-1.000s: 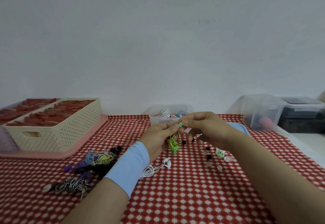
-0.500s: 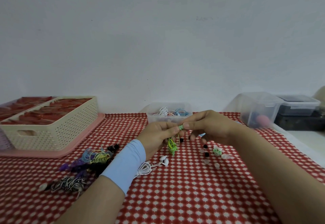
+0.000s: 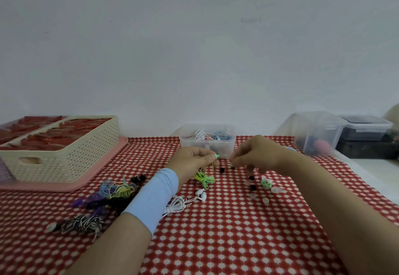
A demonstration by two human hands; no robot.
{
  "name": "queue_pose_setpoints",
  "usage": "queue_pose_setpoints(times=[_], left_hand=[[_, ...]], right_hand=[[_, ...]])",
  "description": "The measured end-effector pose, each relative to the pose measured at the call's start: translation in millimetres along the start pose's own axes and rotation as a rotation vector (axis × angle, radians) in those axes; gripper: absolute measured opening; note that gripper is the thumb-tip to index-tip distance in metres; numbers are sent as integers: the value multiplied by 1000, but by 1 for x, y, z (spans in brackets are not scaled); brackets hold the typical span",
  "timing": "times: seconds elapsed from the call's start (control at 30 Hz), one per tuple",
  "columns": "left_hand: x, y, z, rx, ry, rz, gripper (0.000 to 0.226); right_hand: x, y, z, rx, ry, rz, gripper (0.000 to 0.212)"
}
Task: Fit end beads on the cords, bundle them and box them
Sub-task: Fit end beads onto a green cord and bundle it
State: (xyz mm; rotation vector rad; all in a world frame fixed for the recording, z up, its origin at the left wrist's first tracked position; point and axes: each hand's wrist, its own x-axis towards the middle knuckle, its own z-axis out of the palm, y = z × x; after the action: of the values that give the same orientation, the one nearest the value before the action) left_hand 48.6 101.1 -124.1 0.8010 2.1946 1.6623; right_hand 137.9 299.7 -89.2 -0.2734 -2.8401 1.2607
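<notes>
The left hand (image 3: 192, 162) is raised just above the surface (image 3: 216, 231), with the forearm angled in from the lower left. Its thumb and forefinger pinch the green cord (image 3: 204, 179) near its green end bead (image 3: 216, 156), and the cord's coil dangles beneath. The right hand (image 3: 259, 156) hovers just beside it, fingers curled downward over the loose beads (image 3: 252, 187); I cannot tell whether they pinch anything.

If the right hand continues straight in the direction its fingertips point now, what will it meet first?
Probably the green cord end pinched in the left hand; the right hand points left at it across a small gap. Depth is unclear.
</notes>
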Motion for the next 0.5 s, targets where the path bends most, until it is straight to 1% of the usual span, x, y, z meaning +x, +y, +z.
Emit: queue_pose_setpoints(times=[0.03,0.1,0.23,0.33,0.4,0.5], left_hand=[[0,0,0,29,-1,6,10],[-1,2,1,90,-16,26,12],[-2,3,2,107,-42,34,11],[-2,2,2,105,-48,35,11],[-2,2,3,110,-50,33,12],[-3,1,3,101,-45,35,12]], right_hand=[[0,1,0,-80,-49,-2,7],[0,1,-3,-165,-108,1,13],[-4,0,-22,-334,-84,31,25],[-6,6,-33,-517,-115,115,38],[-7,9,-31,-592,-175,173,40],[-7,10,-27,-642,-239,205,37]])
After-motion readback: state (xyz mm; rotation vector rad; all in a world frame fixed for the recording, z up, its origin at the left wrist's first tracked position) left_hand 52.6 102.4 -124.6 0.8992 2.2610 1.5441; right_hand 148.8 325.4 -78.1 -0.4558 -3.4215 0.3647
